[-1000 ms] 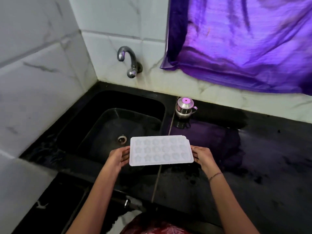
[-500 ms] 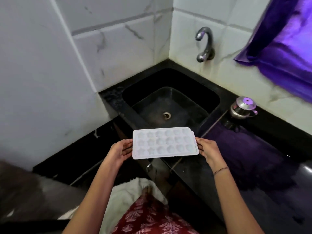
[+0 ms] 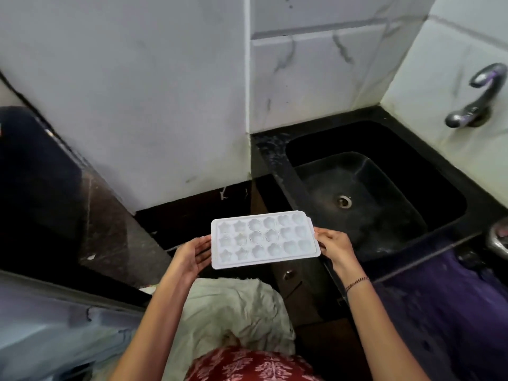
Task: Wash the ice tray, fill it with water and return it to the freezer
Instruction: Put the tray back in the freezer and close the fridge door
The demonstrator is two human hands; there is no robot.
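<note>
hands hold the ice tray [image 3: 265,239] by its two short ends, one at each side. left hand [image 3: 192,254] cups the left end, palm turned up and inward, fingers loosely curled under the edge and the thumb lying along the rim. right hand [image 3: 334,247] pinches the right end, fingers bent beneath and the thumb on top; a thin bracelet [image 3: 356,283] circles that wrist. the tray is white plastic, held about level in the air in front of the person's body, just left of the black sink [image 3: 316,152] and apart from it. it has three rows of six moulded cells, star shapes at the left and rounder ones to the right. the cells look glossy, possibly wet, though the blur makes this unclear. a metal tap [image 3: 479,97] juts from the tiled wall over the sink.
</note>
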